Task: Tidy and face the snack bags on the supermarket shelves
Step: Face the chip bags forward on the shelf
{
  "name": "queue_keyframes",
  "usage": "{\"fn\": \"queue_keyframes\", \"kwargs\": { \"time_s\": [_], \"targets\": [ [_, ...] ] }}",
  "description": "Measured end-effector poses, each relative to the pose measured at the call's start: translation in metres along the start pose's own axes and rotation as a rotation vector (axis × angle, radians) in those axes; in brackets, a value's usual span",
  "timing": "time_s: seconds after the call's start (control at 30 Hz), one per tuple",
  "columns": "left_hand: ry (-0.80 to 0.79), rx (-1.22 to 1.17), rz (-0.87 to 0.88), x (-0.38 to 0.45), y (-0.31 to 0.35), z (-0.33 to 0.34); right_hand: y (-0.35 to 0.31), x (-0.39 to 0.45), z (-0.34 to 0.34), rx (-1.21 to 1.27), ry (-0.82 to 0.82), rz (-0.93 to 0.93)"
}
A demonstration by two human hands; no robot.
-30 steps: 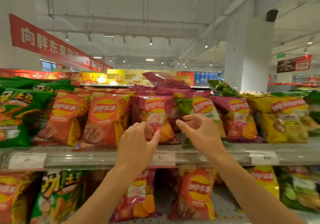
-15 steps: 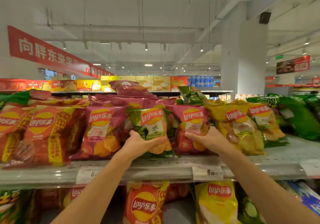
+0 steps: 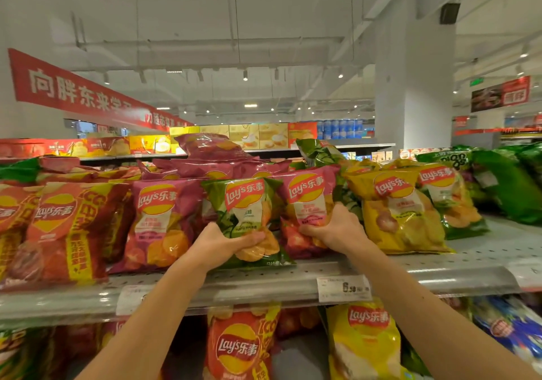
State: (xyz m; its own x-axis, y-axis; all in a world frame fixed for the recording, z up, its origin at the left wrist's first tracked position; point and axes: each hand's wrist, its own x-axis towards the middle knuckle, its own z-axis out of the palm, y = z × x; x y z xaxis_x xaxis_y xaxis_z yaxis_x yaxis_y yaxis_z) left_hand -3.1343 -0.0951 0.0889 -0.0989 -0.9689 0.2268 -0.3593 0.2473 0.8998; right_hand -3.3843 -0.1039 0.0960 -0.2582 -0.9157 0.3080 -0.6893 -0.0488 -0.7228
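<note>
A green Lay's chip bag (image 3: 245, 203) stands upright at the front of the top shelf (image 3: 264, 284), between two pink Lay's bags. My left hand (image 3: 218, 244) grips the green bag's lower part, fingers curled under it. My right hand (image 3: 334, 231) grips the lower part of the pink bag (image 3: 306, 200) just to the right. Another pink bag (image 3: 159, 218) stands left of the green one. More pink and green bags lie piled behind.
Red-orange Lay's bags (image 3: 63, 227) fill the shelf's left, yellow bags (image 3: 399, 212) and green snack bags (image 3: 504, 183) the right. A price tag (image 3: 344, 288) hangs on the shelf edge. The lower shelf holds red (image 3: 239, 347) and yellow (image 3: 363, 341) bags. A white pillar (image 3: 413, 86) rises behind.
The view shifted right along the shelf over the second. My hands went from hovering in front of the bags to gripping the green bag and the pink bag; both bags now sit slightly higher and straighter.
</note>
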Motion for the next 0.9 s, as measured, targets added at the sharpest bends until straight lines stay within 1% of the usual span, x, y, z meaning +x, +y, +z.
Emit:
{"fn": "queue_keyframes", "kwargs": {
  "time_s": [0.13, 0.23, 0.33, 0.4, 0.5, 0.57, 0.73, 0.9],
  "targets": [
    [0.059, -0.073, 0.004, 0.001, -0.005, -0.005, -0.008, -0.015, -0.008, -0.134, 0.121, -0.083],
    [0.108, -0.129, 0.023, 0.003, -0.008, -0.008, -0.007, -0.024, -0.027, -0.114, 0.168, -0.113],
    [0.085, -0.098, 0.075, 0.006, 0.0, 0.004, 0.003, -0.035, -0.05, -0.081, 0.218, -0.109],
    [0.05, -0.077, 0.08, 0.011, 0.01, 0.019, 0.015, -0.043, -0.065, -0.064, 0.29, -0.108],
    [0.017, -0.077, 0.036, 0.023, 0.026, 0.047, 0.039, -0.052, -0.088, 0.008, 0.408, -0.105],
    [0.011, -0.074, 0.014, 0.031, 0.032, 0.063, 0.053, -0.057, -0.103, 0.044, 0.448, -0.091],
    [-0.066, -0.012, 0.012, 0.047, 0.036, 0.098, 0.081, -0.07, -0.129, 0.109, 0.496, -0.045],
    [-0.117, 0.008, -0.018, 0.053, 0.045, 0.123, 0.088, -0.082, -0.131, 0.189, 0.463, -0.056]
  ]
}}
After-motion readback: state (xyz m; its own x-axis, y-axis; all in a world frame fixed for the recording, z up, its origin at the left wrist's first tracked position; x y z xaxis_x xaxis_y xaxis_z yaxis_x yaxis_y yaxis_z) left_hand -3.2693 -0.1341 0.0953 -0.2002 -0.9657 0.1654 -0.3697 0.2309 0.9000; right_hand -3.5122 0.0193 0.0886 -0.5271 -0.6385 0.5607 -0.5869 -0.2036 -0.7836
